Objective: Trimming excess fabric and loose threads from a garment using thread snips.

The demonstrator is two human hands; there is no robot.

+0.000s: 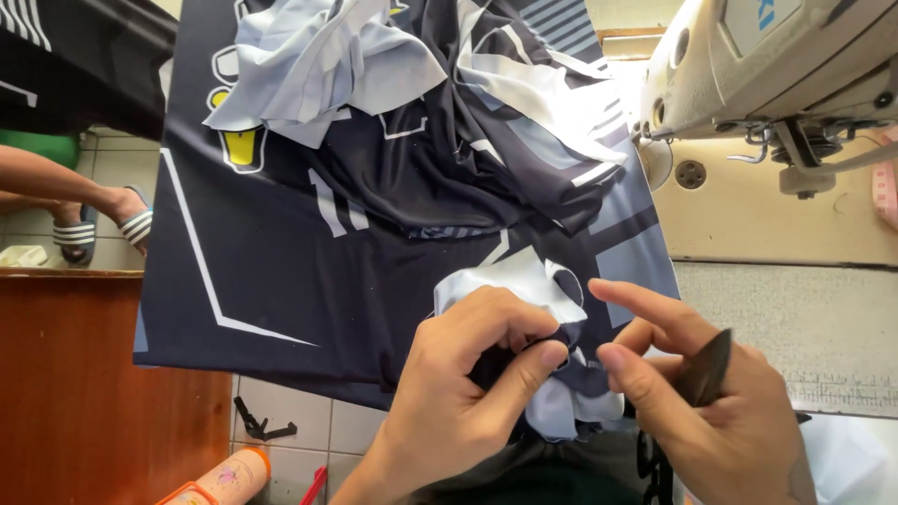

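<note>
A dark navy garment [309, 252] with white lines and light blue panels lies spread before me, with loose light blue cloth pieces [318, 65] heaped on its far end. My left hand [458, 393] pinches a folded bit of light blue and navy fabric [524, 285] between thumb and fingers. My right hand [711, 411] sits just right of it, its fingertips touching the same fabric. A small dark tool [706, 369], probably thread snips, is tucked in that palm.
A cream sewing machine [767, 65] stands at the upper right on a pale table [776, 215]. A brown wooden surface [84, 374] is at the left. Another person's sandalled feet [103, 220] rest on the tiled floor. An orange-capped bottle [224, 477] lies below.
</note>
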